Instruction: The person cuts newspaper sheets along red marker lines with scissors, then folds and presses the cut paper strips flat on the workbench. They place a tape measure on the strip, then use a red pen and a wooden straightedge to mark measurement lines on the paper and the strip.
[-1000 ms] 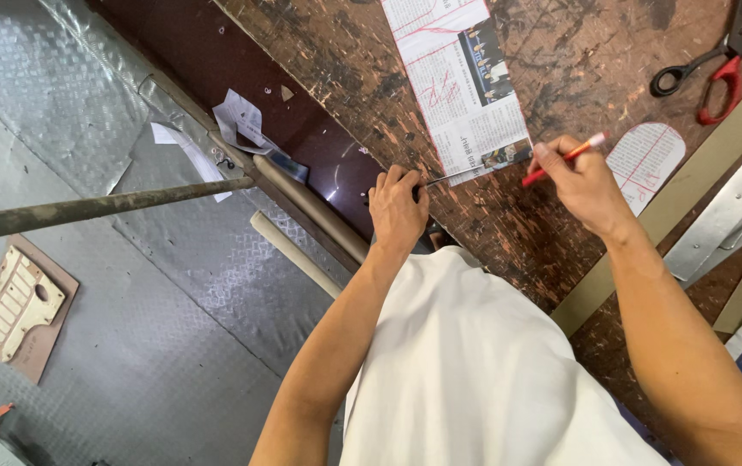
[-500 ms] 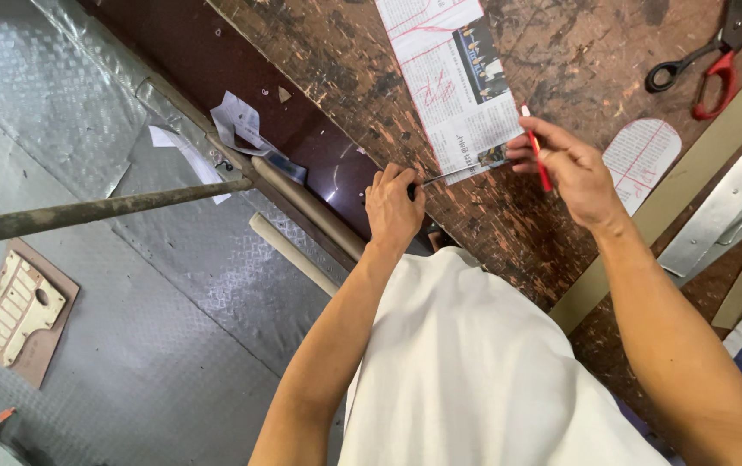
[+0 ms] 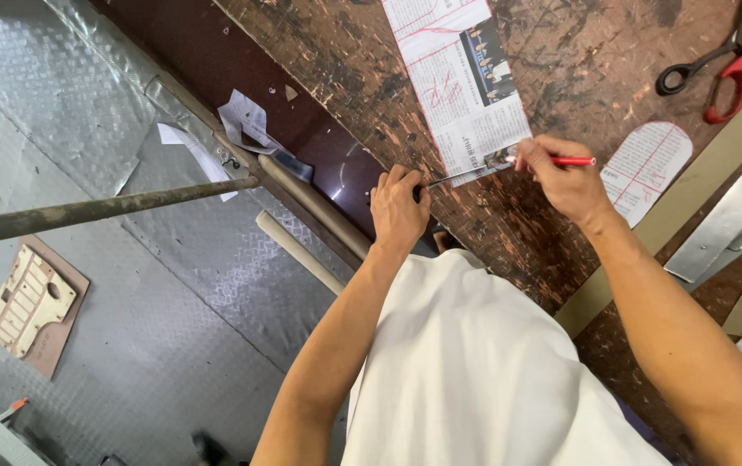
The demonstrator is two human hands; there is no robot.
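1. Head view, the things: a strip of newspaper (image 3: 460,82) lies flat on the worn brown desk (image 3: 587,60), its near end between the two hands. It looks thin, light and limp, easily torn or creased, so it is best pinned flat from above near an edge and not pinched up.

2. A thin metal ruler (image 3: 466,175) lies across the strip's near end. It looks stiff, narrow and smooth, and would likely slide on paper unless pressed down at its end.

3. The red pencil (image 3: 571,160) is light and rigid, held close to its tip end for control.

4. Left hand (image 3: 399,210): closed, fingers curled down over the ruler's left end, pressing it to the desk at the desk's edge. The forearm runs up from the lower left, wrist straight.

5. Right hand (image 3: 563,177): closed in a writing grip on the pencil, whose red shaft points right, with the tip at the paper's near edge beside the ruler. The forearm comes in from the lower right, wrist bent inward.

6. Around them: red-handled scissors (image 3: 716,65) lie well apart at the upper right, and a rounded paper cut-out (image 3: 650,164) lies just right of the right hand.
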